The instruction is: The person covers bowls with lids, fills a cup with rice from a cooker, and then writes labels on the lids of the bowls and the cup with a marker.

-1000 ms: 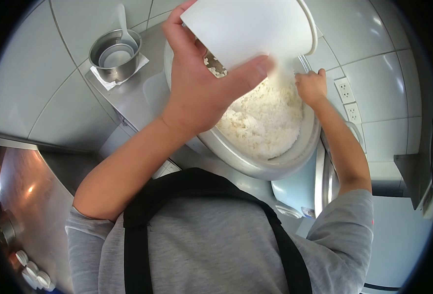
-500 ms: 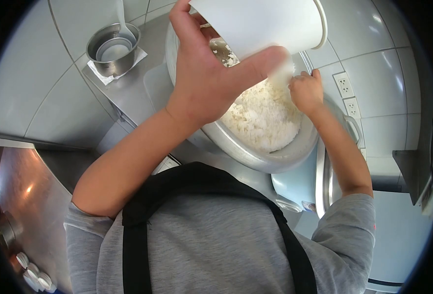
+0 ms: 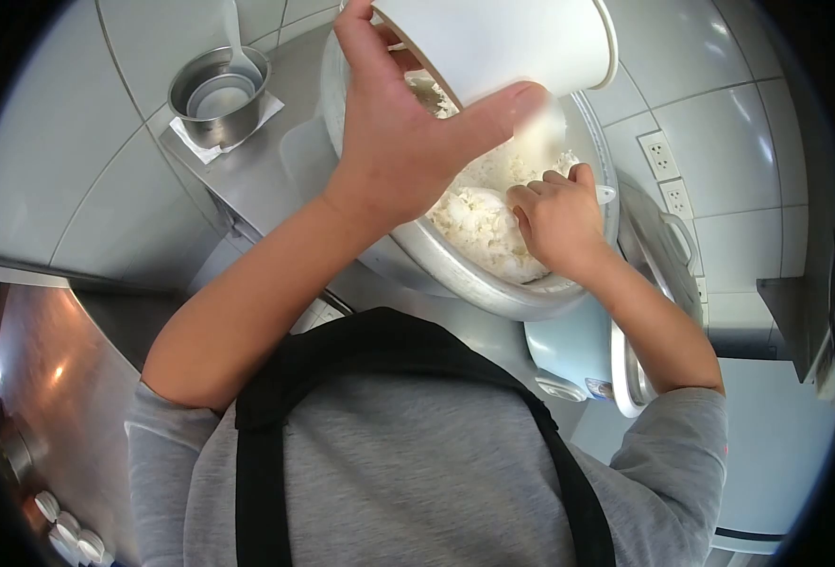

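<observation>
The left hand (image 3: pixel 394 156) is holding the white container (image 3: pixel 507 47) on its side in the air above the big metal pot (image 3: pixel 498 300), its thumb pressing along the near wall and its other fingers reaching round the far side, partly out of view. The container's rolled rim is facing the person's right, and its inside is not showing. The right hand (image 3: pixel 564 222) is working low over the rice (image 3: pixel 479 227), which is lying in the pot; its fingers are curling in and closing on a pale utensil (image 3: pixel 606 194), whose holed end is sticking out past the knuckles. The blade end is hard to make out, and whether it is touching the rice cannot be told. Good handling here is probably asking for a light grip on the container, since a hard squeeze is risking a dent in its wall, and for a mouth hanging well inside the pot's rim, so that loose grains are landing back on the rice. The right wrist is best staying loose, with the utensil sliding under the clumps rather than pressing down and mashing them. Its short reach is also calling for care, as the knuckles are hovering close to the rice and could be brushing it.
</observation>
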